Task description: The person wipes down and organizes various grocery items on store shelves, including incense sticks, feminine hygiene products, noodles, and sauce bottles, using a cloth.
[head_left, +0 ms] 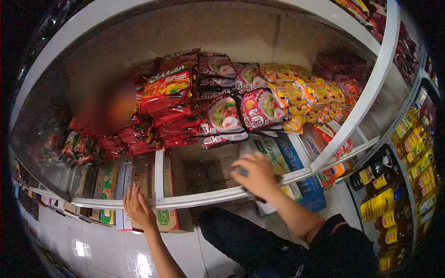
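My left hand (138,207) rests with its fingers stretched out over the white front rail (199,201) of the glass-sided shelf. My right hand (257,175) is curled, slightly blurred, just above the rail farther right; a small dark object shows at its fingers, but I cannot make out what it is. Behind the hands, stacked noodle packets fill the shelf: red packets (169,88) on the left, dark-and-pink packets (221,113) in the middle and yellow packets (320,95) to the right. A single red-and-white packet (334,135) lies near the right corner.
Below the glass stand cardboard boxes (168,219) and a blue carton (311,193). At the right, a rack holds yellow oil bottles (379,204) and dark bottles (371,173). A slanted white post (359,109) rises at the right corner. Tiled floor (104,245) lies underneath.
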A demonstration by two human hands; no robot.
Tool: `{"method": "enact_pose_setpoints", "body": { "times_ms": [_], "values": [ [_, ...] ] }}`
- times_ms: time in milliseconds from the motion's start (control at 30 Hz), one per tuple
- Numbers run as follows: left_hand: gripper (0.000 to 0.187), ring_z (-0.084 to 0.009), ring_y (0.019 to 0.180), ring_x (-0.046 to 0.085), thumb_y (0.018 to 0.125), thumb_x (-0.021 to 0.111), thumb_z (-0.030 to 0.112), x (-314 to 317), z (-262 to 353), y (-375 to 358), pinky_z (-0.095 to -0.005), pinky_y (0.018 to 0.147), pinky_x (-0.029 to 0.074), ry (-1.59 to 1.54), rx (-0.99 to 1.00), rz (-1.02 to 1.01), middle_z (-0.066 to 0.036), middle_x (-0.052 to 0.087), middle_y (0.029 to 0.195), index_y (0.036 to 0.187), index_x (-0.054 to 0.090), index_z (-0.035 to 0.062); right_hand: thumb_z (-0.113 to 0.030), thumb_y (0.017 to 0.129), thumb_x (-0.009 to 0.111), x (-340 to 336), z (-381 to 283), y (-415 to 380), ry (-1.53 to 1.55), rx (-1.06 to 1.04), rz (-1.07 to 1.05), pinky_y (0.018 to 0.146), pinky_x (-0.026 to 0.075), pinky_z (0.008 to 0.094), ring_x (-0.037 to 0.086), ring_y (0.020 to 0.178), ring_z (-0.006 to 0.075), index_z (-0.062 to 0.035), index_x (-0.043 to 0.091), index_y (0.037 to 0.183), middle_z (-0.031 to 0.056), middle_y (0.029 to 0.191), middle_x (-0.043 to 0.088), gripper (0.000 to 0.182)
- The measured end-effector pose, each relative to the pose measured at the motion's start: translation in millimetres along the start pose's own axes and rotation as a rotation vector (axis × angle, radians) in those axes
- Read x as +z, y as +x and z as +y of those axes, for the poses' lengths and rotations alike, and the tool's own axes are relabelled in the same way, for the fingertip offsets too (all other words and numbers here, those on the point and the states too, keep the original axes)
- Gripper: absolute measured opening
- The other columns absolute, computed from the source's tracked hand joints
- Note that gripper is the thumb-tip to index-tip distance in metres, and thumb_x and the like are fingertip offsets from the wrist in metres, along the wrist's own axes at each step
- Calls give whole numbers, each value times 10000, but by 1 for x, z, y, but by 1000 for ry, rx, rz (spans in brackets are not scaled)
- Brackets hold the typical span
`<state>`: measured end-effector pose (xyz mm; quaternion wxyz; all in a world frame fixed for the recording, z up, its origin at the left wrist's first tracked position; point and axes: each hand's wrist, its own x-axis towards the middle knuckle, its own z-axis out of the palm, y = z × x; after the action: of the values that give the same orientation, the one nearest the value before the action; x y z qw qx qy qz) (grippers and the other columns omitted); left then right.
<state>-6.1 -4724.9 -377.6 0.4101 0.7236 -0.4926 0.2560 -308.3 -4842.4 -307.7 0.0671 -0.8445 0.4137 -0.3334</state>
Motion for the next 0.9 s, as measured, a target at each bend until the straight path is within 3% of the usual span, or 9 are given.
{"method": "enact_pose_setpoints", "body": {
  "times_ms": [100, 167, 200, 300, 333, 433, 600, 767, 900],
  "values": [
    [287, -283, 1085, 479, 816, 487, 107, -15, 12, 6, -392, 961, 293, -25, -39, -82, -137, 554, 1109, 1075, 548, 0, -393, 733, 600, 27, -47, 17, 136, -36, -77, 870, 318, 404, 399, 1032, 299, -129, 539, 1059, 106, 1098, 460, 424],
    [438, -293, 1130, 435, 769, 559, 140, -31, 55, 10, -393, 979, 277, -648, -268, -123, -154, 483, 1200, 1179, 469, 15, -352, 776, 562, 48, -56, 27, 434, -100, -29, 926, 291, 404, 391, 1074, 302, -107, 514, 1094, 121, 1106, 459, 405],
    [592, -309, 1167, 390, 715, 619, 189, -29, 72, 5, -397, 993, 257, -681, -210, -215, -167, 432, 1243, 1240, 403, 21, -318, 798, 538, 55, -52, 32, 620, -97, -89, 940, 285, 389, 388, 1096, 283, -91, 501, 1108, 119, 1119, 457, 386],
    [592, -369, 1203, 302, 697, 634, 296, -20, 138, 18, -440, 981, 260, -540, 337, -513, -187, 328, 1303, 1232, 436, 139, -144, 803, 499, 19, -39, 33, 1220, 113, -233, 925, 322, 300, 444, 1059, 184, -40, 477, 1127, 86, 1108, 490, 341],
    [579, -363, 1199, 309, 704, 619, 360, -5, 151, 14, -489, 966, 254, -535, 494, -466, -168, 343, 1295, 1220, 445, 163, -111, 782, 501, -15, -44, 27, 1132, 257, -280, 926, 325, 289, 462, 1037, 178, -37, 498, 1097, 76, 1095, 503, 324],
    [489, -331, 1142, 355, 732, 545, 476, 15, 165, 3, -501, 877, 316, -243, 539, -465, -128, 399, 1244, 1141, 506, 210, -132, 757, 541, -25, 19, 3, 420, 14, 11, 978, 263, 362, 414, 1089, 271, -22, 511, 1054, 123, 1118, 482, 318],
    [401, -300, 991, 423, 671, 617, 409, 11, 141, 19, -472, 801, 358, -225, 384, -503, -104, 476, 1063, 1001, 563, 188, -236, 771, 551, -25, 51, -21, -141, 12, -213, 1017, 182, 444, 265, 1224, 332, -58, 417, 1204, 162, 1318, 312, 487],
    [409, -277, 924, 453, 619, 665, 295, -7, 62, 48, -398, 736, 386, 53, 202, -395, -79, 500, 966, 1006, 564, 212, -247, 768, 553, -36, 37, -17, -251, 28, -378, 1028, 140, 469, 213, 1258, 342, -108, 395, 1246, 162, 1365, 248, 523],
    [400, -302, 933, 463, 633, 652, 316, -21, -15, 59, -427, 744, 396, 237, 100, -268, -86, 510, 969, 1007, 573, 200, -232, 800, 504, -36, 40, -19, -285, 26, -417, 1042, 110, 441, 194, 1277, 316, -155, 337, 1308, 143, 1381, 235, 540]
  ]
}}
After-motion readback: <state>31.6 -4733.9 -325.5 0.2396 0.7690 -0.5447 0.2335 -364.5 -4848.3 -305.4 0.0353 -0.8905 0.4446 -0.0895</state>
